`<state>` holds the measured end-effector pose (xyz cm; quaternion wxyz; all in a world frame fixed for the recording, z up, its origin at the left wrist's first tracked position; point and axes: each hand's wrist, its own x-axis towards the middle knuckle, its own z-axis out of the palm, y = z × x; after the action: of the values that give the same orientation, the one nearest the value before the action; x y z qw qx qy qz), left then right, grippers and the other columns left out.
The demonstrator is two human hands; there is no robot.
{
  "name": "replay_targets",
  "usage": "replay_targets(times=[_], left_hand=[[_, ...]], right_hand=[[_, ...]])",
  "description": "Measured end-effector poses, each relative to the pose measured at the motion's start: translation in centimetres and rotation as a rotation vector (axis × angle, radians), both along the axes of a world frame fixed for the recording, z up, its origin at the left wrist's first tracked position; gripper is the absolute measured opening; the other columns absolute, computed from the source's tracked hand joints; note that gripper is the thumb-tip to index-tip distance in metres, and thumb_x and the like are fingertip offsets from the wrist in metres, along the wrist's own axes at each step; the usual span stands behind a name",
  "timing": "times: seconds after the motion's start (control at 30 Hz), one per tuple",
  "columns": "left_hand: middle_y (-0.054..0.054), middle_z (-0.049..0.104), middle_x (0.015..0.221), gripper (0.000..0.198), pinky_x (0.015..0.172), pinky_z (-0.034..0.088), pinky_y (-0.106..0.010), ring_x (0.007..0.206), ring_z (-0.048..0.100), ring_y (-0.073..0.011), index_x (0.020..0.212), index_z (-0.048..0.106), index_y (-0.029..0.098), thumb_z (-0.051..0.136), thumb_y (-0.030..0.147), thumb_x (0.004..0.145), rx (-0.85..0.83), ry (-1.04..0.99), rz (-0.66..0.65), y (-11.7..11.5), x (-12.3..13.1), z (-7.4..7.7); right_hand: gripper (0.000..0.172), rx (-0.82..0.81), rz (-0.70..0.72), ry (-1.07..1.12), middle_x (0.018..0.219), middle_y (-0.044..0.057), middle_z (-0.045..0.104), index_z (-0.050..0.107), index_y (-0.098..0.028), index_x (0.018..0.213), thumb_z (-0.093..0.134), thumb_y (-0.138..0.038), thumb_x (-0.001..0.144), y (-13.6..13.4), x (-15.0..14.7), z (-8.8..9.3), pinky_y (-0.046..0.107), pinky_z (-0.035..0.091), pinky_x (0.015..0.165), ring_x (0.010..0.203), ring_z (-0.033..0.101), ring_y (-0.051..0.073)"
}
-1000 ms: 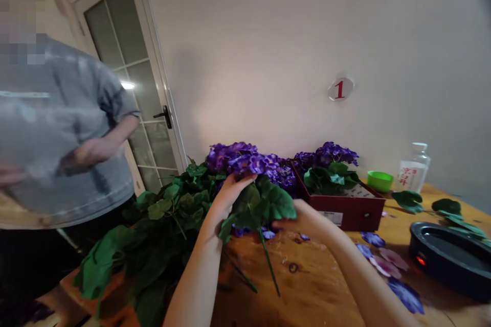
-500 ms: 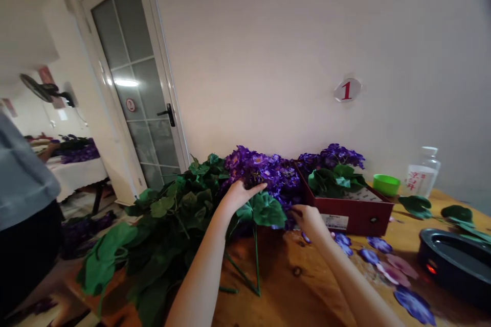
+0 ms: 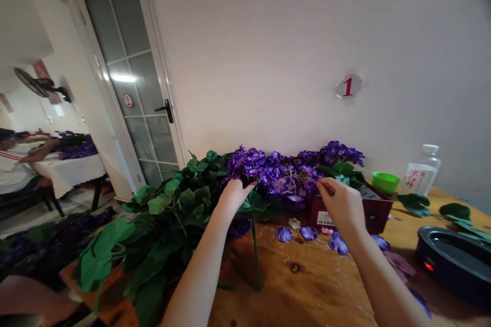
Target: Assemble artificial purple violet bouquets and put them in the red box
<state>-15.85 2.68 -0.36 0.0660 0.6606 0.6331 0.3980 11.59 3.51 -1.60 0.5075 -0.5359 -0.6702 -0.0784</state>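
Note:
A bunch of purple artificial flowers (image 3: pixel 282 176) with green leaves and a green stem (image 3: pixel 254 253) stands over the table in front of me. My left hand (image 3: pixel 233 200) grips the bunch from its left side, the thumb pointing right; most of its fingers are hidden among the blooms. At the right edge of the bunch, my right hand (image 3: pixel 340 203) is closed, thumb and fingertips pinched on a purple flower head. Loose purple-blue petal pieces (image 3: pixel 284 234) lie on the wooden table (image 3: pixel 280 299) below.
A dark red box (image 3: pixel 378 214) with flowers and leaves stands behind my right hand. Further right are a green cup (image 3: pixel 385 183), a bottle (image 3: pixel 421 171), and a dark oval pan (image 3: pixel 456 260) with a red light. Leafy stems (image 3: pixel 153 245) pile up left. Another person (image 3: pixel 19 168) sits far left.
My right hand has moved right and up, and flowers now spread between my hands, covering part of the box. My left hand has barely moved. The standing person at left is out of view.

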Motion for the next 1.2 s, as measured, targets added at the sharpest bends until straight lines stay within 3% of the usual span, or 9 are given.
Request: replay_targets(times=[0.17, 0.27, 0.37, 0.47, 0.53, 0.7, 0.9, 1.03, 1.2], left_hand=[[-0.013, 0.064, 0.09, 0.036, 0.078, 0.044, -0.033, 0.083, 0.061, -0.0244, 0.084, 0.063, 0.016, 0.048, 0.049, 0.084, 0.139, 0.069, 0.114, -3.2, 1.8, 2.8], [-0.006, 0.061, 0.09, 0.032, 0.075, 0.045, -0.027, 0.073, 0.059, -0.0154, 0.096, 0.059, 0.019, 0.043, 0.046, 0.088, 0.312, 0.077, -0.038, -4.4, 4.3, 3.4], [-0.007, 0.061, 0.101, 0.035, 0.077, 0.045, -0.029, 0.079, 0.059, -0.0174, 0.109, 0.056, 0.02, 0.052, 0.043, 0.084, 0.237, 0.041, -0.22, -4.0, 6.4, 2.4], [-0.008, 0.064, 0.092, 0.02, 0.082, 0.044, -0.032, 0.086, 0.06, -0.0214, 0.09, 0.064, 0.017, 0.056, 0.034, 0.081, 0.067, -0.072, -0.353, -2.7, 7.1, 1.0], [-0.005, 0.065, 0.075, 0.021, 0.073, 0.047, -0.03, 0.072, 0.062, -0.0187, 0.08, 0.064, 0.016, 0.055, 0.034, 0.082, -0.009, -0.137, -0.408, -2.0, 7.0, 0.4], [-0.001, 0.061, 0.058, 0.032, 0.046, 0.045, -0.023, 0.049, 0.058, -0.0136, 0.091, 0.06, 0.014, 0.051, 0.043, 0.084, -0.117, -0.261, -0.486, -1.1, 7.0, -0.6], [-0.007, 0.067, 0.083, 0.011, 0.069, 0.054, -0.029, 0.074, 0.067, -0.0172, 0.09, 0.058, 0.014, 0.055, 0.022, 0.083, -0.019, -0.297, -0.449, -0.1, 7.8, -1.9], [-0.011, 0.059, 0.112, 0.025, 0.091, 0.047, -0.036, 0.104, 0.058, -0.0216, 0.108, 0.055, 0.017, 0.053, 0.018, 0.082, 0.137, -0.222, -0.362, 0.0, 8.2, -2.3], [-0.011, 0.053, 0.115, 0.033, 0.089, 0.047, -0.039, 0.093, 0.06, -0.0201, 0.116, 0.05, 0.018, 0.052, 0.021, 0.083, 0.199, -0.113, -0.362, -1.1, 8.8, -1.8]], right_hand=[[0.025, 0.139, 0.059, 0.008, 0.089, 0.005, 0.069, 0.069, -0.018, 0.087, 0.049, -0.034, 0.085, -0.5, 0.0, 0.4, 0.029, 0.045, 0.072, 0.077, 0.063, 0.019], [0.024, 0.164, 0.14, -0.019, 0.088, 0.005, 0.068, 0.068, -0.019, 0.085, 0.049, -0.034, 0.085, -0.8, -0.4, 0.7, 0.027, 0.045, 0.071, 0.076, 0.063, 0.017], [0.022, 0.124, 0.203, -0.054, 0.081, 0.004, 0.067, 0.066, -0.019, 0.082, 0.049, -0.033, 0.085, -0.7, -0.6, 0.6, 0.025, 0.044, 0.067, 0.071, 0.062, 0.016], [0.02, 0.05, 0.241, -0.08, 0.074, 0.002, 0.066, 0.064, -0.019, 0.078, 0.052, -0.034, 0.084, -0.3, -0.2, 0.5, 0.024, 0.043, 0.062, 0.065, 0.06, 0.016], [0.022, 0.0, 0.261, -0.088, 0.069, 0.001, 0.066, 0.063, -0.019, 0.075, 0.054, -0.038, 0.083, -0.1, 0.2, 0.6, 0.023, 0.042, 0.058, 0.06, 0.059, 0.015], [0.029, -0.083, 0.329, -0.052, 0.064, -0.002, 0.063, 0.06, -0.02, 0.07, 0.055, -0.046, 0.082, -0.2, 0.3, 0.9, 0.021, 0.041, 0.054, 0.055, 0.057, 0.012], [0.032, -0.033, 0.138, 0.132, 0.062, 0.001, 0.062, 0.058, -0.019, 0.074, 0.052, -0.049, 0.082, -0.4, 1.0, 1.4, 0.023, 0.04, 0.054, 0.053, 0.058, 0.014], [0.031, 0.047, 0.061, 0.18, 0.065, 0.001, 0.064, 0.06, -0.018, 0.076, 0.053, -0.048, 0.082, -0.8, 2.2, 2.0, 0.023, 0.041, 0.056, 0.053, 0.059, 0.014], [0.029, 0.171, 0.0, 0.205, 0.067, 0.002, 0.063, 0.06, -0.018, 0.077, 0.054, -0.046, 0.082, -1.4, 2.0, 2.6, 0.022, 0.041, 0.055, 0.056, 0.059, 0.014]])
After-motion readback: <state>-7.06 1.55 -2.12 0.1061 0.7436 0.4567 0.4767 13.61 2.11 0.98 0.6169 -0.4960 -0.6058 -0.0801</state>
